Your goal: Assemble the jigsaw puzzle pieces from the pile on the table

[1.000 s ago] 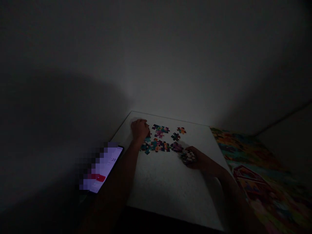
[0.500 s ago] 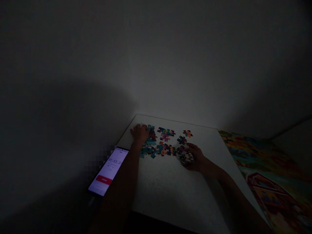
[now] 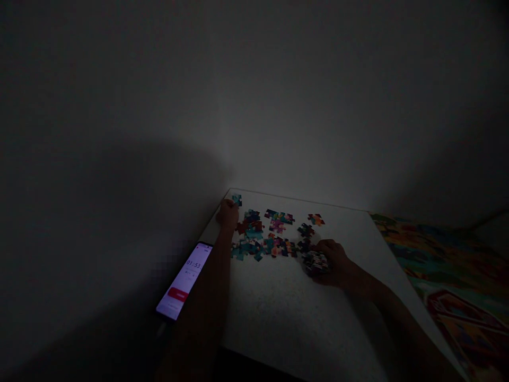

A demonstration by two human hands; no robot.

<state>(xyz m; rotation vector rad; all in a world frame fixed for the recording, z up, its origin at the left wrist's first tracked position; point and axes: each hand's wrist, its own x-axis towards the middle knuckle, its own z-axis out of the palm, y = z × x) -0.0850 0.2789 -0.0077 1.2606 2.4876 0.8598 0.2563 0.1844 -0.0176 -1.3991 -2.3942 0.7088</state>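
My left hand (image 3: 228, 213) is closed at the table's far left corner, its fingertips on a teal jigsaw puzzle piece (image 3: 237, 199). Just right of that hand lies a joined cluster of teal and dark red puzzle pieces (image 3: 252, 225). A row of joined pieces (image 3: 274, 246) runs below it, and a smaller purple and green group (image 3: 279, 218) sits to the upper right. My right hand (image 3: 331, 263) is wrapped round a stack of puzzle pieces (image 3: 316, 262), close to the row's right end. Dim light blurs the finger details.
The white table (image 3: 274, 313) stands against the wall. A lit phone (image 3: 185, 281) showing a timer lies along the left side. An orange piece (image 3: 316, 219) and a dark green piece (image 3: 306, 230) lie at the right. A colourful printed mat (image 3: 421, 260) is beyond the table's right edge.
My left hand has moved from the teal cluster up to the far left corner, where a teal piece now shows. My right hand still grips the stack. The whole view has shifted slightly.
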